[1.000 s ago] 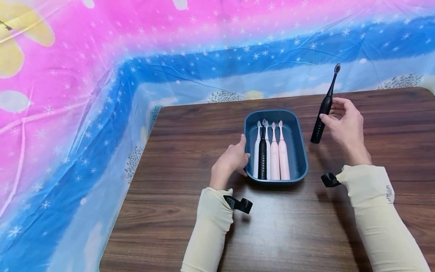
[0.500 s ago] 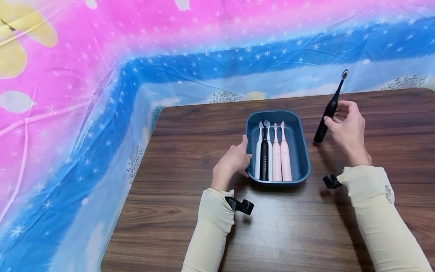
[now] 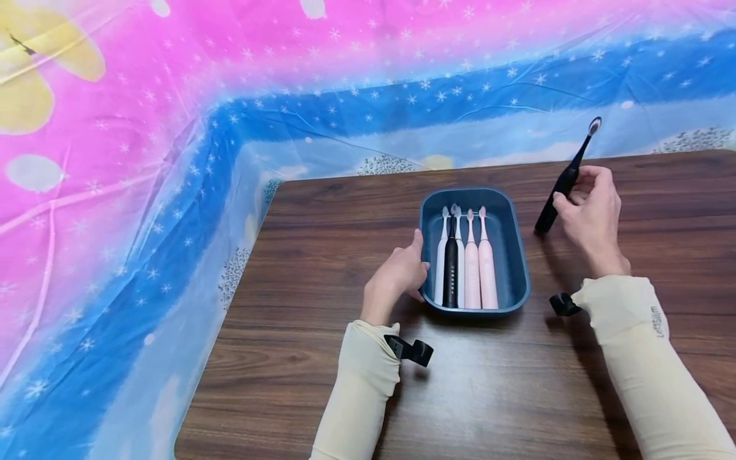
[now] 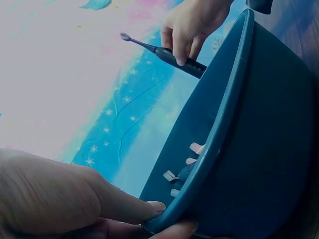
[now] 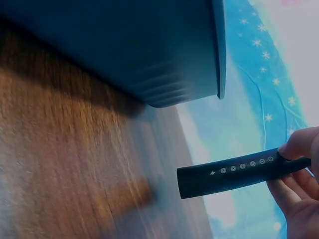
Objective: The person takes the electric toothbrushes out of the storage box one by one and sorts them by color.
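Note:
In the head view my right hand [image 3: 592, 220] pinches a black electric toothbrush [image 3: 566, 182] by its handle, brush head up and leaning right, to the right of a dark blue bin [image 3: 520, 255]. The right wrist view shows its handle [image 5: 229, 172] with a row of small symbols, held off the table. My left hand [image 3: 397, 275] grips the bin's left rim, thumb over the edge in the left wrist view. Inside the bin lie a black toothbrush [image 3: 451, 271], two pink ones, the nearer to centre [image 3: 472, 275] beside the other [image 3: 487, 275], and white ones, one [image 3: 441, 268] at the left.
The bin stands on a brown wood-grain table [image 3: 322, 255]. Behind and left of the table hangs a pink and blue patterned cloth [image 3: 345, 115]. A black wrist mount [image 3: 411, 350] sits on the left sleeve, another mount [image 3: 565, 305] on the right.
The black toothbrush in my right hand has tilted further right and turned, so the symbols on its handle no longer show in the head view. My left hand stays on the bin.

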A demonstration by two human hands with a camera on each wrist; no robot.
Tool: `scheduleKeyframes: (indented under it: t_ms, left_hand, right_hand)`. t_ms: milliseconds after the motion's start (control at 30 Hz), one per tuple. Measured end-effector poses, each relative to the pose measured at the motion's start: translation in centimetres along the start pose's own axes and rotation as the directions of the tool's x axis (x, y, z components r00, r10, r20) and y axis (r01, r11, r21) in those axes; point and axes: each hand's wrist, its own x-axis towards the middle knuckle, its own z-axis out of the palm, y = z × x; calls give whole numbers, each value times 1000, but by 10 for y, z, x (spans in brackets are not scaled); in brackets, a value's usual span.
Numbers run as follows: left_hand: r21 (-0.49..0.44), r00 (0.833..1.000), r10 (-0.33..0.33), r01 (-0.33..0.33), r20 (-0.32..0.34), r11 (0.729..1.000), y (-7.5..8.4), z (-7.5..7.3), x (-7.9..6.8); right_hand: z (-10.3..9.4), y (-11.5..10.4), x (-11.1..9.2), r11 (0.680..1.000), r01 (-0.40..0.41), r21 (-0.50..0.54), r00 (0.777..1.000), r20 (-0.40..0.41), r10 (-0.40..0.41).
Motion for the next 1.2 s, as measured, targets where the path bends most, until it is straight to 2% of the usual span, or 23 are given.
scheduleKeyframes:
  t_ms: [300, 633, 1200]
  left_hand:
    - [36, 1000, 13, -12, -15, 999, 0, 1, -1]
    - [25, 1000, 18, -17, -20, 1000, -1, 1, -1]
    - [28, 999, 24, -23, -30, 999, -1, 2, 0]
  right_hand:
    - [4, 1, 8, 1000, 0, 20, 1000, -7, 0]
    - [14, 5, 14, 999, -1, 35, 1000, -10, 1]
    - [21, 6, 15, 998, 65, 6, 998, 19, -65]
